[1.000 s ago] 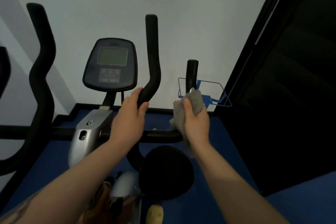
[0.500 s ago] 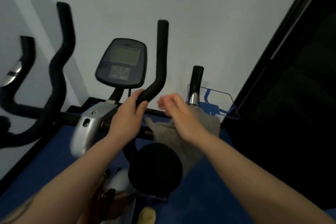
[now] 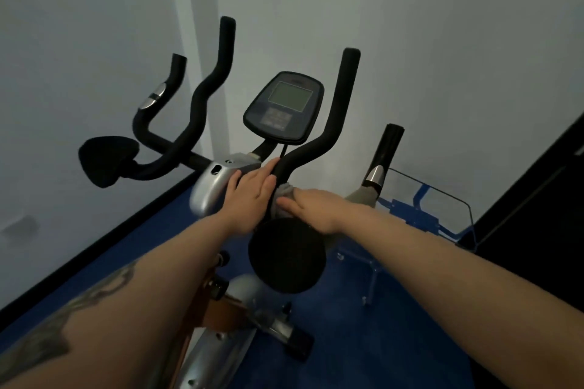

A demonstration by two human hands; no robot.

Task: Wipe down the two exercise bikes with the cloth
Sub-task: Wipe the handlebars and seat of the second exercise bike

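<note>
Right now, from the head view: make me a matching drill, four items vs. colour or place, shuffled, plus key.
Column 1:
1. console
2. cloth
3. left hand
4. floor

Column 2:
A. grey, draped over the handlebar under the right hand
B. blue
C. flat on the bar beside the silver housing
D. dark, between the two upright grips, screen off

Pairs: 1-D, 2-A, 3-C, 4-B

Exercise bike (image 3: pixel 221 341) on blue floor (image 3: pixel 379 341).
</note>
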